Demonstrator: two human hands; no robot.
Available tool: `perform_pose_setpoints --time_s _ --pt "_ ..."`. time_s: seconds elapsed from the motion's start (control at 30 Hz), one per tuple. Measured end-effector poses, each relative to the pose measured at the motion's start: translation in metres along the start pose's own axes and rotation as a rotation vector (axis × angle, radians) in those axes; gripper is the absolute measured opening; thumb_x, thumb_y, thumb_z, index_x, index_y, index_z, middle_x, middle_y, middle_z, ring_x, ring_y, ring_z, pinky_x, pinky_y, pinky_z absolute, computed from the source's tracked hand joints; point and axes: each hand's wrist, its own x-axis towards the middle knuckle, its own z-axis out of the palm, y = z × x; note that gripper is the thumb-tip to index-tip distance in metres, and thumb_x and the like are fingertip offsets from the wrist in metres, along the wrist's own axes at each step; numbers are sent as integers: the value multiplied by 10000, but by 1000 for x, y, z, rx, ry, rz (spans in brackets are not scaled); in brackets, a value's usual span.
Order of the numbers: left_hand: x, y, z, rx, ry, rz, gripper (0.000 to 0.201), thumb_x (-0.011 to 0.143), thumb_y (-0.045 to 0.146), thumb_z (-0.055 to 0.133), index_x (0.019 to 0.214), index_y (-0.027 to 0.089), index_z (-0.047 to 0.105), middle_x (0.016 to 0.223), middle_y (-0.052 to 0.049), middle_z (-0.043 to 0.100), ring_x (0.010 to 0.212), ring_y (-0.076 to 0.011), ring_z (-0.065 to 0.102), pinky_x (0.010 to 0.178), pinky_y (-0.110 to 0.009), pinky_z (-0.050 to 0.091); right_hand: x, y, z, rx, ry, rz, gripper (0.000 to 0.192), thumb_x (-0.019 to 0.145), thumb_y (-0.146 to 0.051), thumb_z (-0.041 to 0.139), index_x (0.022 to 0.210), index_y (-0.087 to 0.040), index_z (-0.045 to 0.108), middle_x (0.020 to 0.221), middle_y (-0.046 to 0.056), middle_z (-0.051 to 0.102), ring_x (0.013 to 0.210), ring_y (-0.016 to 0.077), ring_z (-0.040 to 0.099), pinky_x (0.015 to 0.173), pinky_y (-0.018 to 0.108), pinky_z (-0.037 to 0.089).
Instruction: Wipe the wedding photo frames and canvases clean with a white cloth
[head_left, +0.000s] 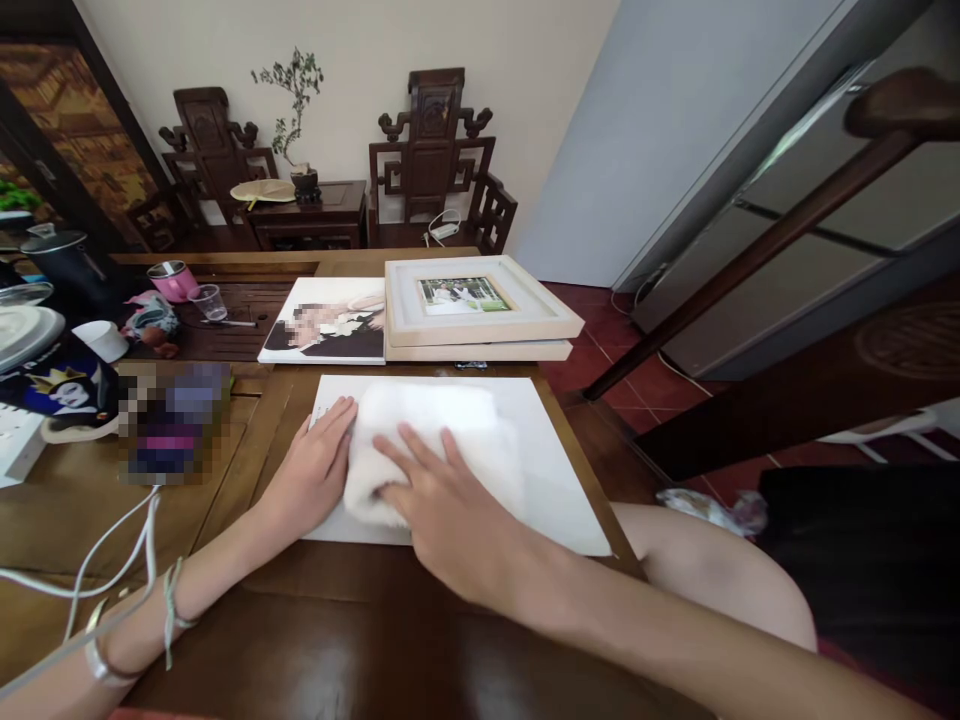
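Head cam: R hand (442,500) flat on white cloth (431,440), long axis L-R, L hand (315,470) flat beside it.

Your left hand (311,475) lies flat on the board (555,480) at the table's (315,620) near right part, touching the left side of the cloth (442,430) on that board. Your right hand (435,505) rests on the cloth's near end. Behind the board, two stacked frames (480,310) sit at the right edge, with a photo canvas (330,320) just beside them on the left. Further left stand a clear cup (210,300) and a mug (172,280), a small bowl (101,340) nearer you. Cables (97,560) cross the near left corner. Two chairs (435,160) stand behind the table by the wall.
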Motion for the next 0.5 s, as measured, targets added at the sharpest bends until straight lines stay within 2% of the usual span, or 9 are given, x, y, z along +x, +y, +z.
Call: perform_pose_setpoints --time_s 0.13,0.2,0.27,0.37,0.5 --pt "3 10 -7 -274 231 -107 527 994 443 344 1376 121 514 1468 -133 495 1377 -242 441 1173 -446 298 35 4 2 -63 110 63 468 863 -22 413 1253 -145 642 1550 192 345 1428 474 205 1059 763 202" --pt "4 13 -9 -372 323 -136 537 999 467 338 1384 135 512 1465 -110 504 1375 -234 442 1176 -431 292 41 -1 6 -69 137 -24 407 889 -63 426 1196 -150 680 1551 178 352 1426 476 210 1066 766 178" --pt "5 14 -10 -419 373 -155 540 999 486 337 1384 151 516 1462 -91 512 1378 -229 437 1183 -417 279 36 -7 9 -53 135 -176 353 884 -91 467 1132 -151 710 1550 164 360 1428 465 214 1083 752 164" --pt "6 14 -10 -449 384 -174 547 1002 497 329 1374 149 528 1448 -85 528 1373 -232 443 1180 -405 288 11 -14 8 9 94 -362 305 860 -95 501 1053 -135 734 1530 159 399 1429 448 230 1100 735 161" --pt "5 16 -10 -408 293 -171 547 1013 485 299 1326 128 572 1393 -90 582 1330 -236 497 1155 -414 337 -27 -14 -8 123 -149 -439 290 814 -126 572 1053 -144 736 1534 103 401 1444 385 239 1155 658 139"
